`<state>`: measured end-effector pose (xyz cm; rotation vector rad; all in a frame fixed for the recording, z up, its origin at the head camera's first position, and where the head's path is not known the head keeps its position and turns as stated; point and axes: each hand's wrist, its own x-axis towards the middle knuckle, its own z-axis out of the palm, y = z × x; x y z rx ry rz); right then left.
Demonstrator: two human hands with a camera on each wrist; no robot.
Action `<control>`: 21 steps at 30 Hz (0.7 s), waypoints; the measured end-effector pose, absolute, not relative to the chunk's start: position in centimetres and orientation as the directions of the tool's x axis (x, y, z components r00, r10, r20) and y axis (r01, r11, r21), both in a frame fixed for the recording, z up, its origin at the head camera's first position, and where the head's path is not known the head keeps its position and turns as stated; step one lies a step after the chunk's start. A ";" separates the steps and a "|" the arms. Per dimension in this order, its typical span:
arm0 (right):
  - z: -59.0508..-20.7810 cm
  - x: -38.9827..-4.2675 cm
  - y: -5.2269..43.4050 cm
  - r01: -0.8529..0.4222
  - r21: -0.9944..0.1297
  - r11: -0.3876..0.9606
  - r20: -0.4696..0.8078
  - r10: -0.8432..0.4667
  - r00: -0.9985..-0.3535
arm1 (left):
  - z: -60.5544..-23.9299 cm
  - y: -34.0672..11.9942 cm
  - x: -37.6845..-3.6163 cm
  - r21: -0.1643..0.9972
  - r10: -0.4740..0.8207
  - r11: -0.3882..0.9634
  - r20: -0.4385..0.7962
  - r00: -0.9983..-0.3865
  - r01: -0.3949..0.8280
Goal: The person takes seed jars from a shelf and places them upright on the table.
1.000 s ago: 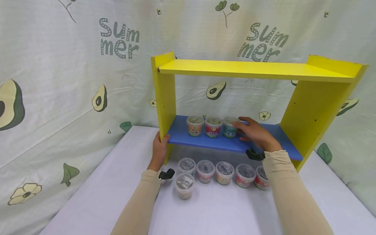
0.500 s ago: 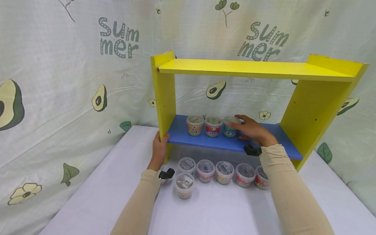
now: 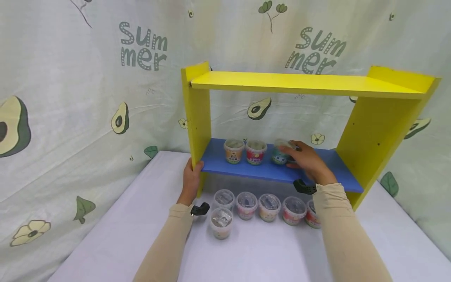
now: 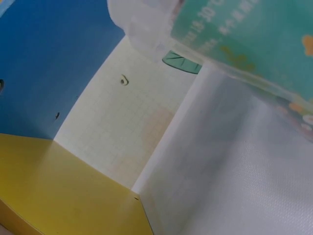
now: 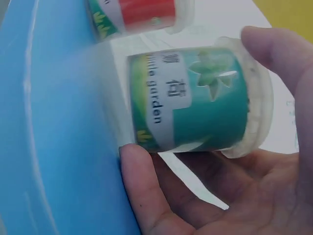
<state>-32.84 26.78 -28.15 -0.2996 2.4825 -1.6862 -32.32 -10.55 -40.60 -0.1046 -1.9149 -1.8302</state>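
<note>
A yellow shelf (image 3: 373,133) with a blue lower board (image 3: 218,161) stands on the white table. On the board are an orange-labelled cup (image 3: 234,151) and a red-labelled cup (image 3: 255,152), both upright. My right hand (image 3: 305,159) holds a teal-labelled cup (image 3: 280,155), tilted, just right of them. The right wrist view shows that teal cup (image 5: 190,100) lying sideways between my thumb (image 5: 139,188) and fingers, over the blue board (image 5: 58,147), with the red cup (image 5: 142,14) behind it. My left hand (image 3: 192,177) grips the shelf's left upright at the board's corner.
Several lidded cups (image 3: 269,206) stand in a row on the table under the blue board, and one more cup (image 3: 221,222) sits in front by my left wrist. The avocado-print cloth (image 3: 88,117) hangs behind and to the sides. A teal-labelled cup (image 4: 244,39) looms blurred in the left wrist view.
My right hand has closed round the teal cup, tipped it and shifted it slightly right, away from the red cup. The left hand has stayed on the upright.
</note>
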 end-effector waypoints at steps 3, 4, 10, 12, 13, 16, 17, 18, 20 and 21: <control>-28.4 -32.5 27.1 -0.084 -0.966 0.243 0.025 -0.233 -0.972 | -40.8 -10.6 -32.4 0.917 -0.268 0.102 0.399 -0.877 0.386; -28.4 -32.4 27.2 -0.082 -0.975 0.209 0.032 -0.234 -0.972 | -40.8 -10.6 -32.4 0.915 -0.267 0.105 0.404 -0.875 0.390; -28.6 -31.8 27.4 -0.096 -0.987 0.130 0.066 -0.218 -0.974 | -40.3 -10.8 -32.0 0.908 -0.259 0.116 0.419 -0.871 0.402; -28.7 -31.7 27.4 -0.112 -0.984 0.137 0.082 -0.210 -0.974 | -40.3 -10.8 -32.0 0.915 -0.252 0.120 0.403 -0.880 0.385; -28.8 -31.6 27.4 -0.121 -0.982 0.144 0.090 -0.205 -0.975 | -40.3 -10.9 -32.0 0.916 -0.248 0.120 0.400 -0.882 0.382; -29.1 -31.3 27.3 -0.154 -0.973 0.174 0.120 -0.194 -0.974 | -40.4 -10.9 -32.0 0.921 -0.243 0.116 0.390 -0.888 0.373; -29.2 -31.1 27.3 -0.162 -0.970 0.183 0.126 -0.192 -0.973 | -40.8 -10.9 -32.4 0.918 -0.249 0.119 0.396 -0.884 0.378; -29.3 -31.0 27.3 -0.167 -0.967 0.190 0.130 -0.190 -0.973 | -40.9 -10.8 -32.4 0.915 -0.251 0.117 0.403 -0.880 0.385; -29.5 -30.6 27.3 -0.175 -0.966 0.190 0.138 -0.192 -0.972 | -40.9 -10.7 -32.4 0.914 -0.250 0.117 0.407 -0.879 0.389; -29.7 -30.5 27.4 -0.177 -0.966 0.188 0.140 -0.195 -0.971 | -40.9 -10.6 -32.3 0.914 -0.251 0.122 0.406 -0.879 0.387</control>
